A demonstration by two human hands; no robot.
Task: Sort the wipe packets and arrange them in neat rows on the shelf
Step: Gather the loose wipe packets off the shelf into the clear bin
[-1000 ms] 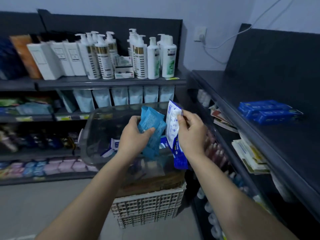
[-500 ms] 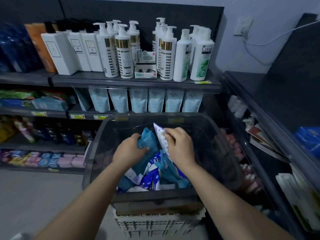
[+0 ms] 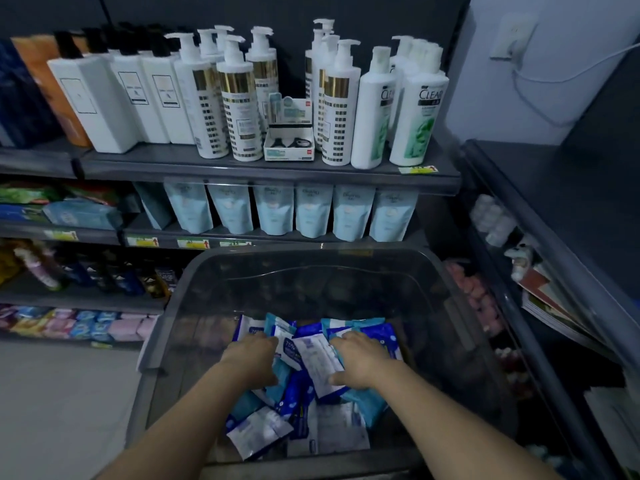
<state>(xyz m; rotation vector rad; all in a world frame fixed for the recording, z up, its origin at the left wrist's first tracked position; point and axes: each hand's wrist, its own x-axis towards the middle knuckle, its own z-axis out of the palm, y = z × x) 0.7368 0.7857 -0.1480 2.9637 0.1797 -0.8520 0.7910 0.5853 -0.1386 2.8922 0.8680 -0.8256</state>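
Blue and white wipe packets [image 3: 313, 355] lie jumbled in a clear grey bin [image 3: 446, 306]. The left hand [image 3: 254, 358] and right hand [image 3: 360, 362] rest on the pile; whether either grasps a packet I cannot tell. Grabbing several at once risks slippery packets dropping or kinds mixing.

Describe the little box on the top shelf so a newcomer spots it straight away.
Start at the top shelf lined with white pump bottles. Near its middle, between gold-banded bottles, sits a small open display box. It alone is low and squat among tall bottles.
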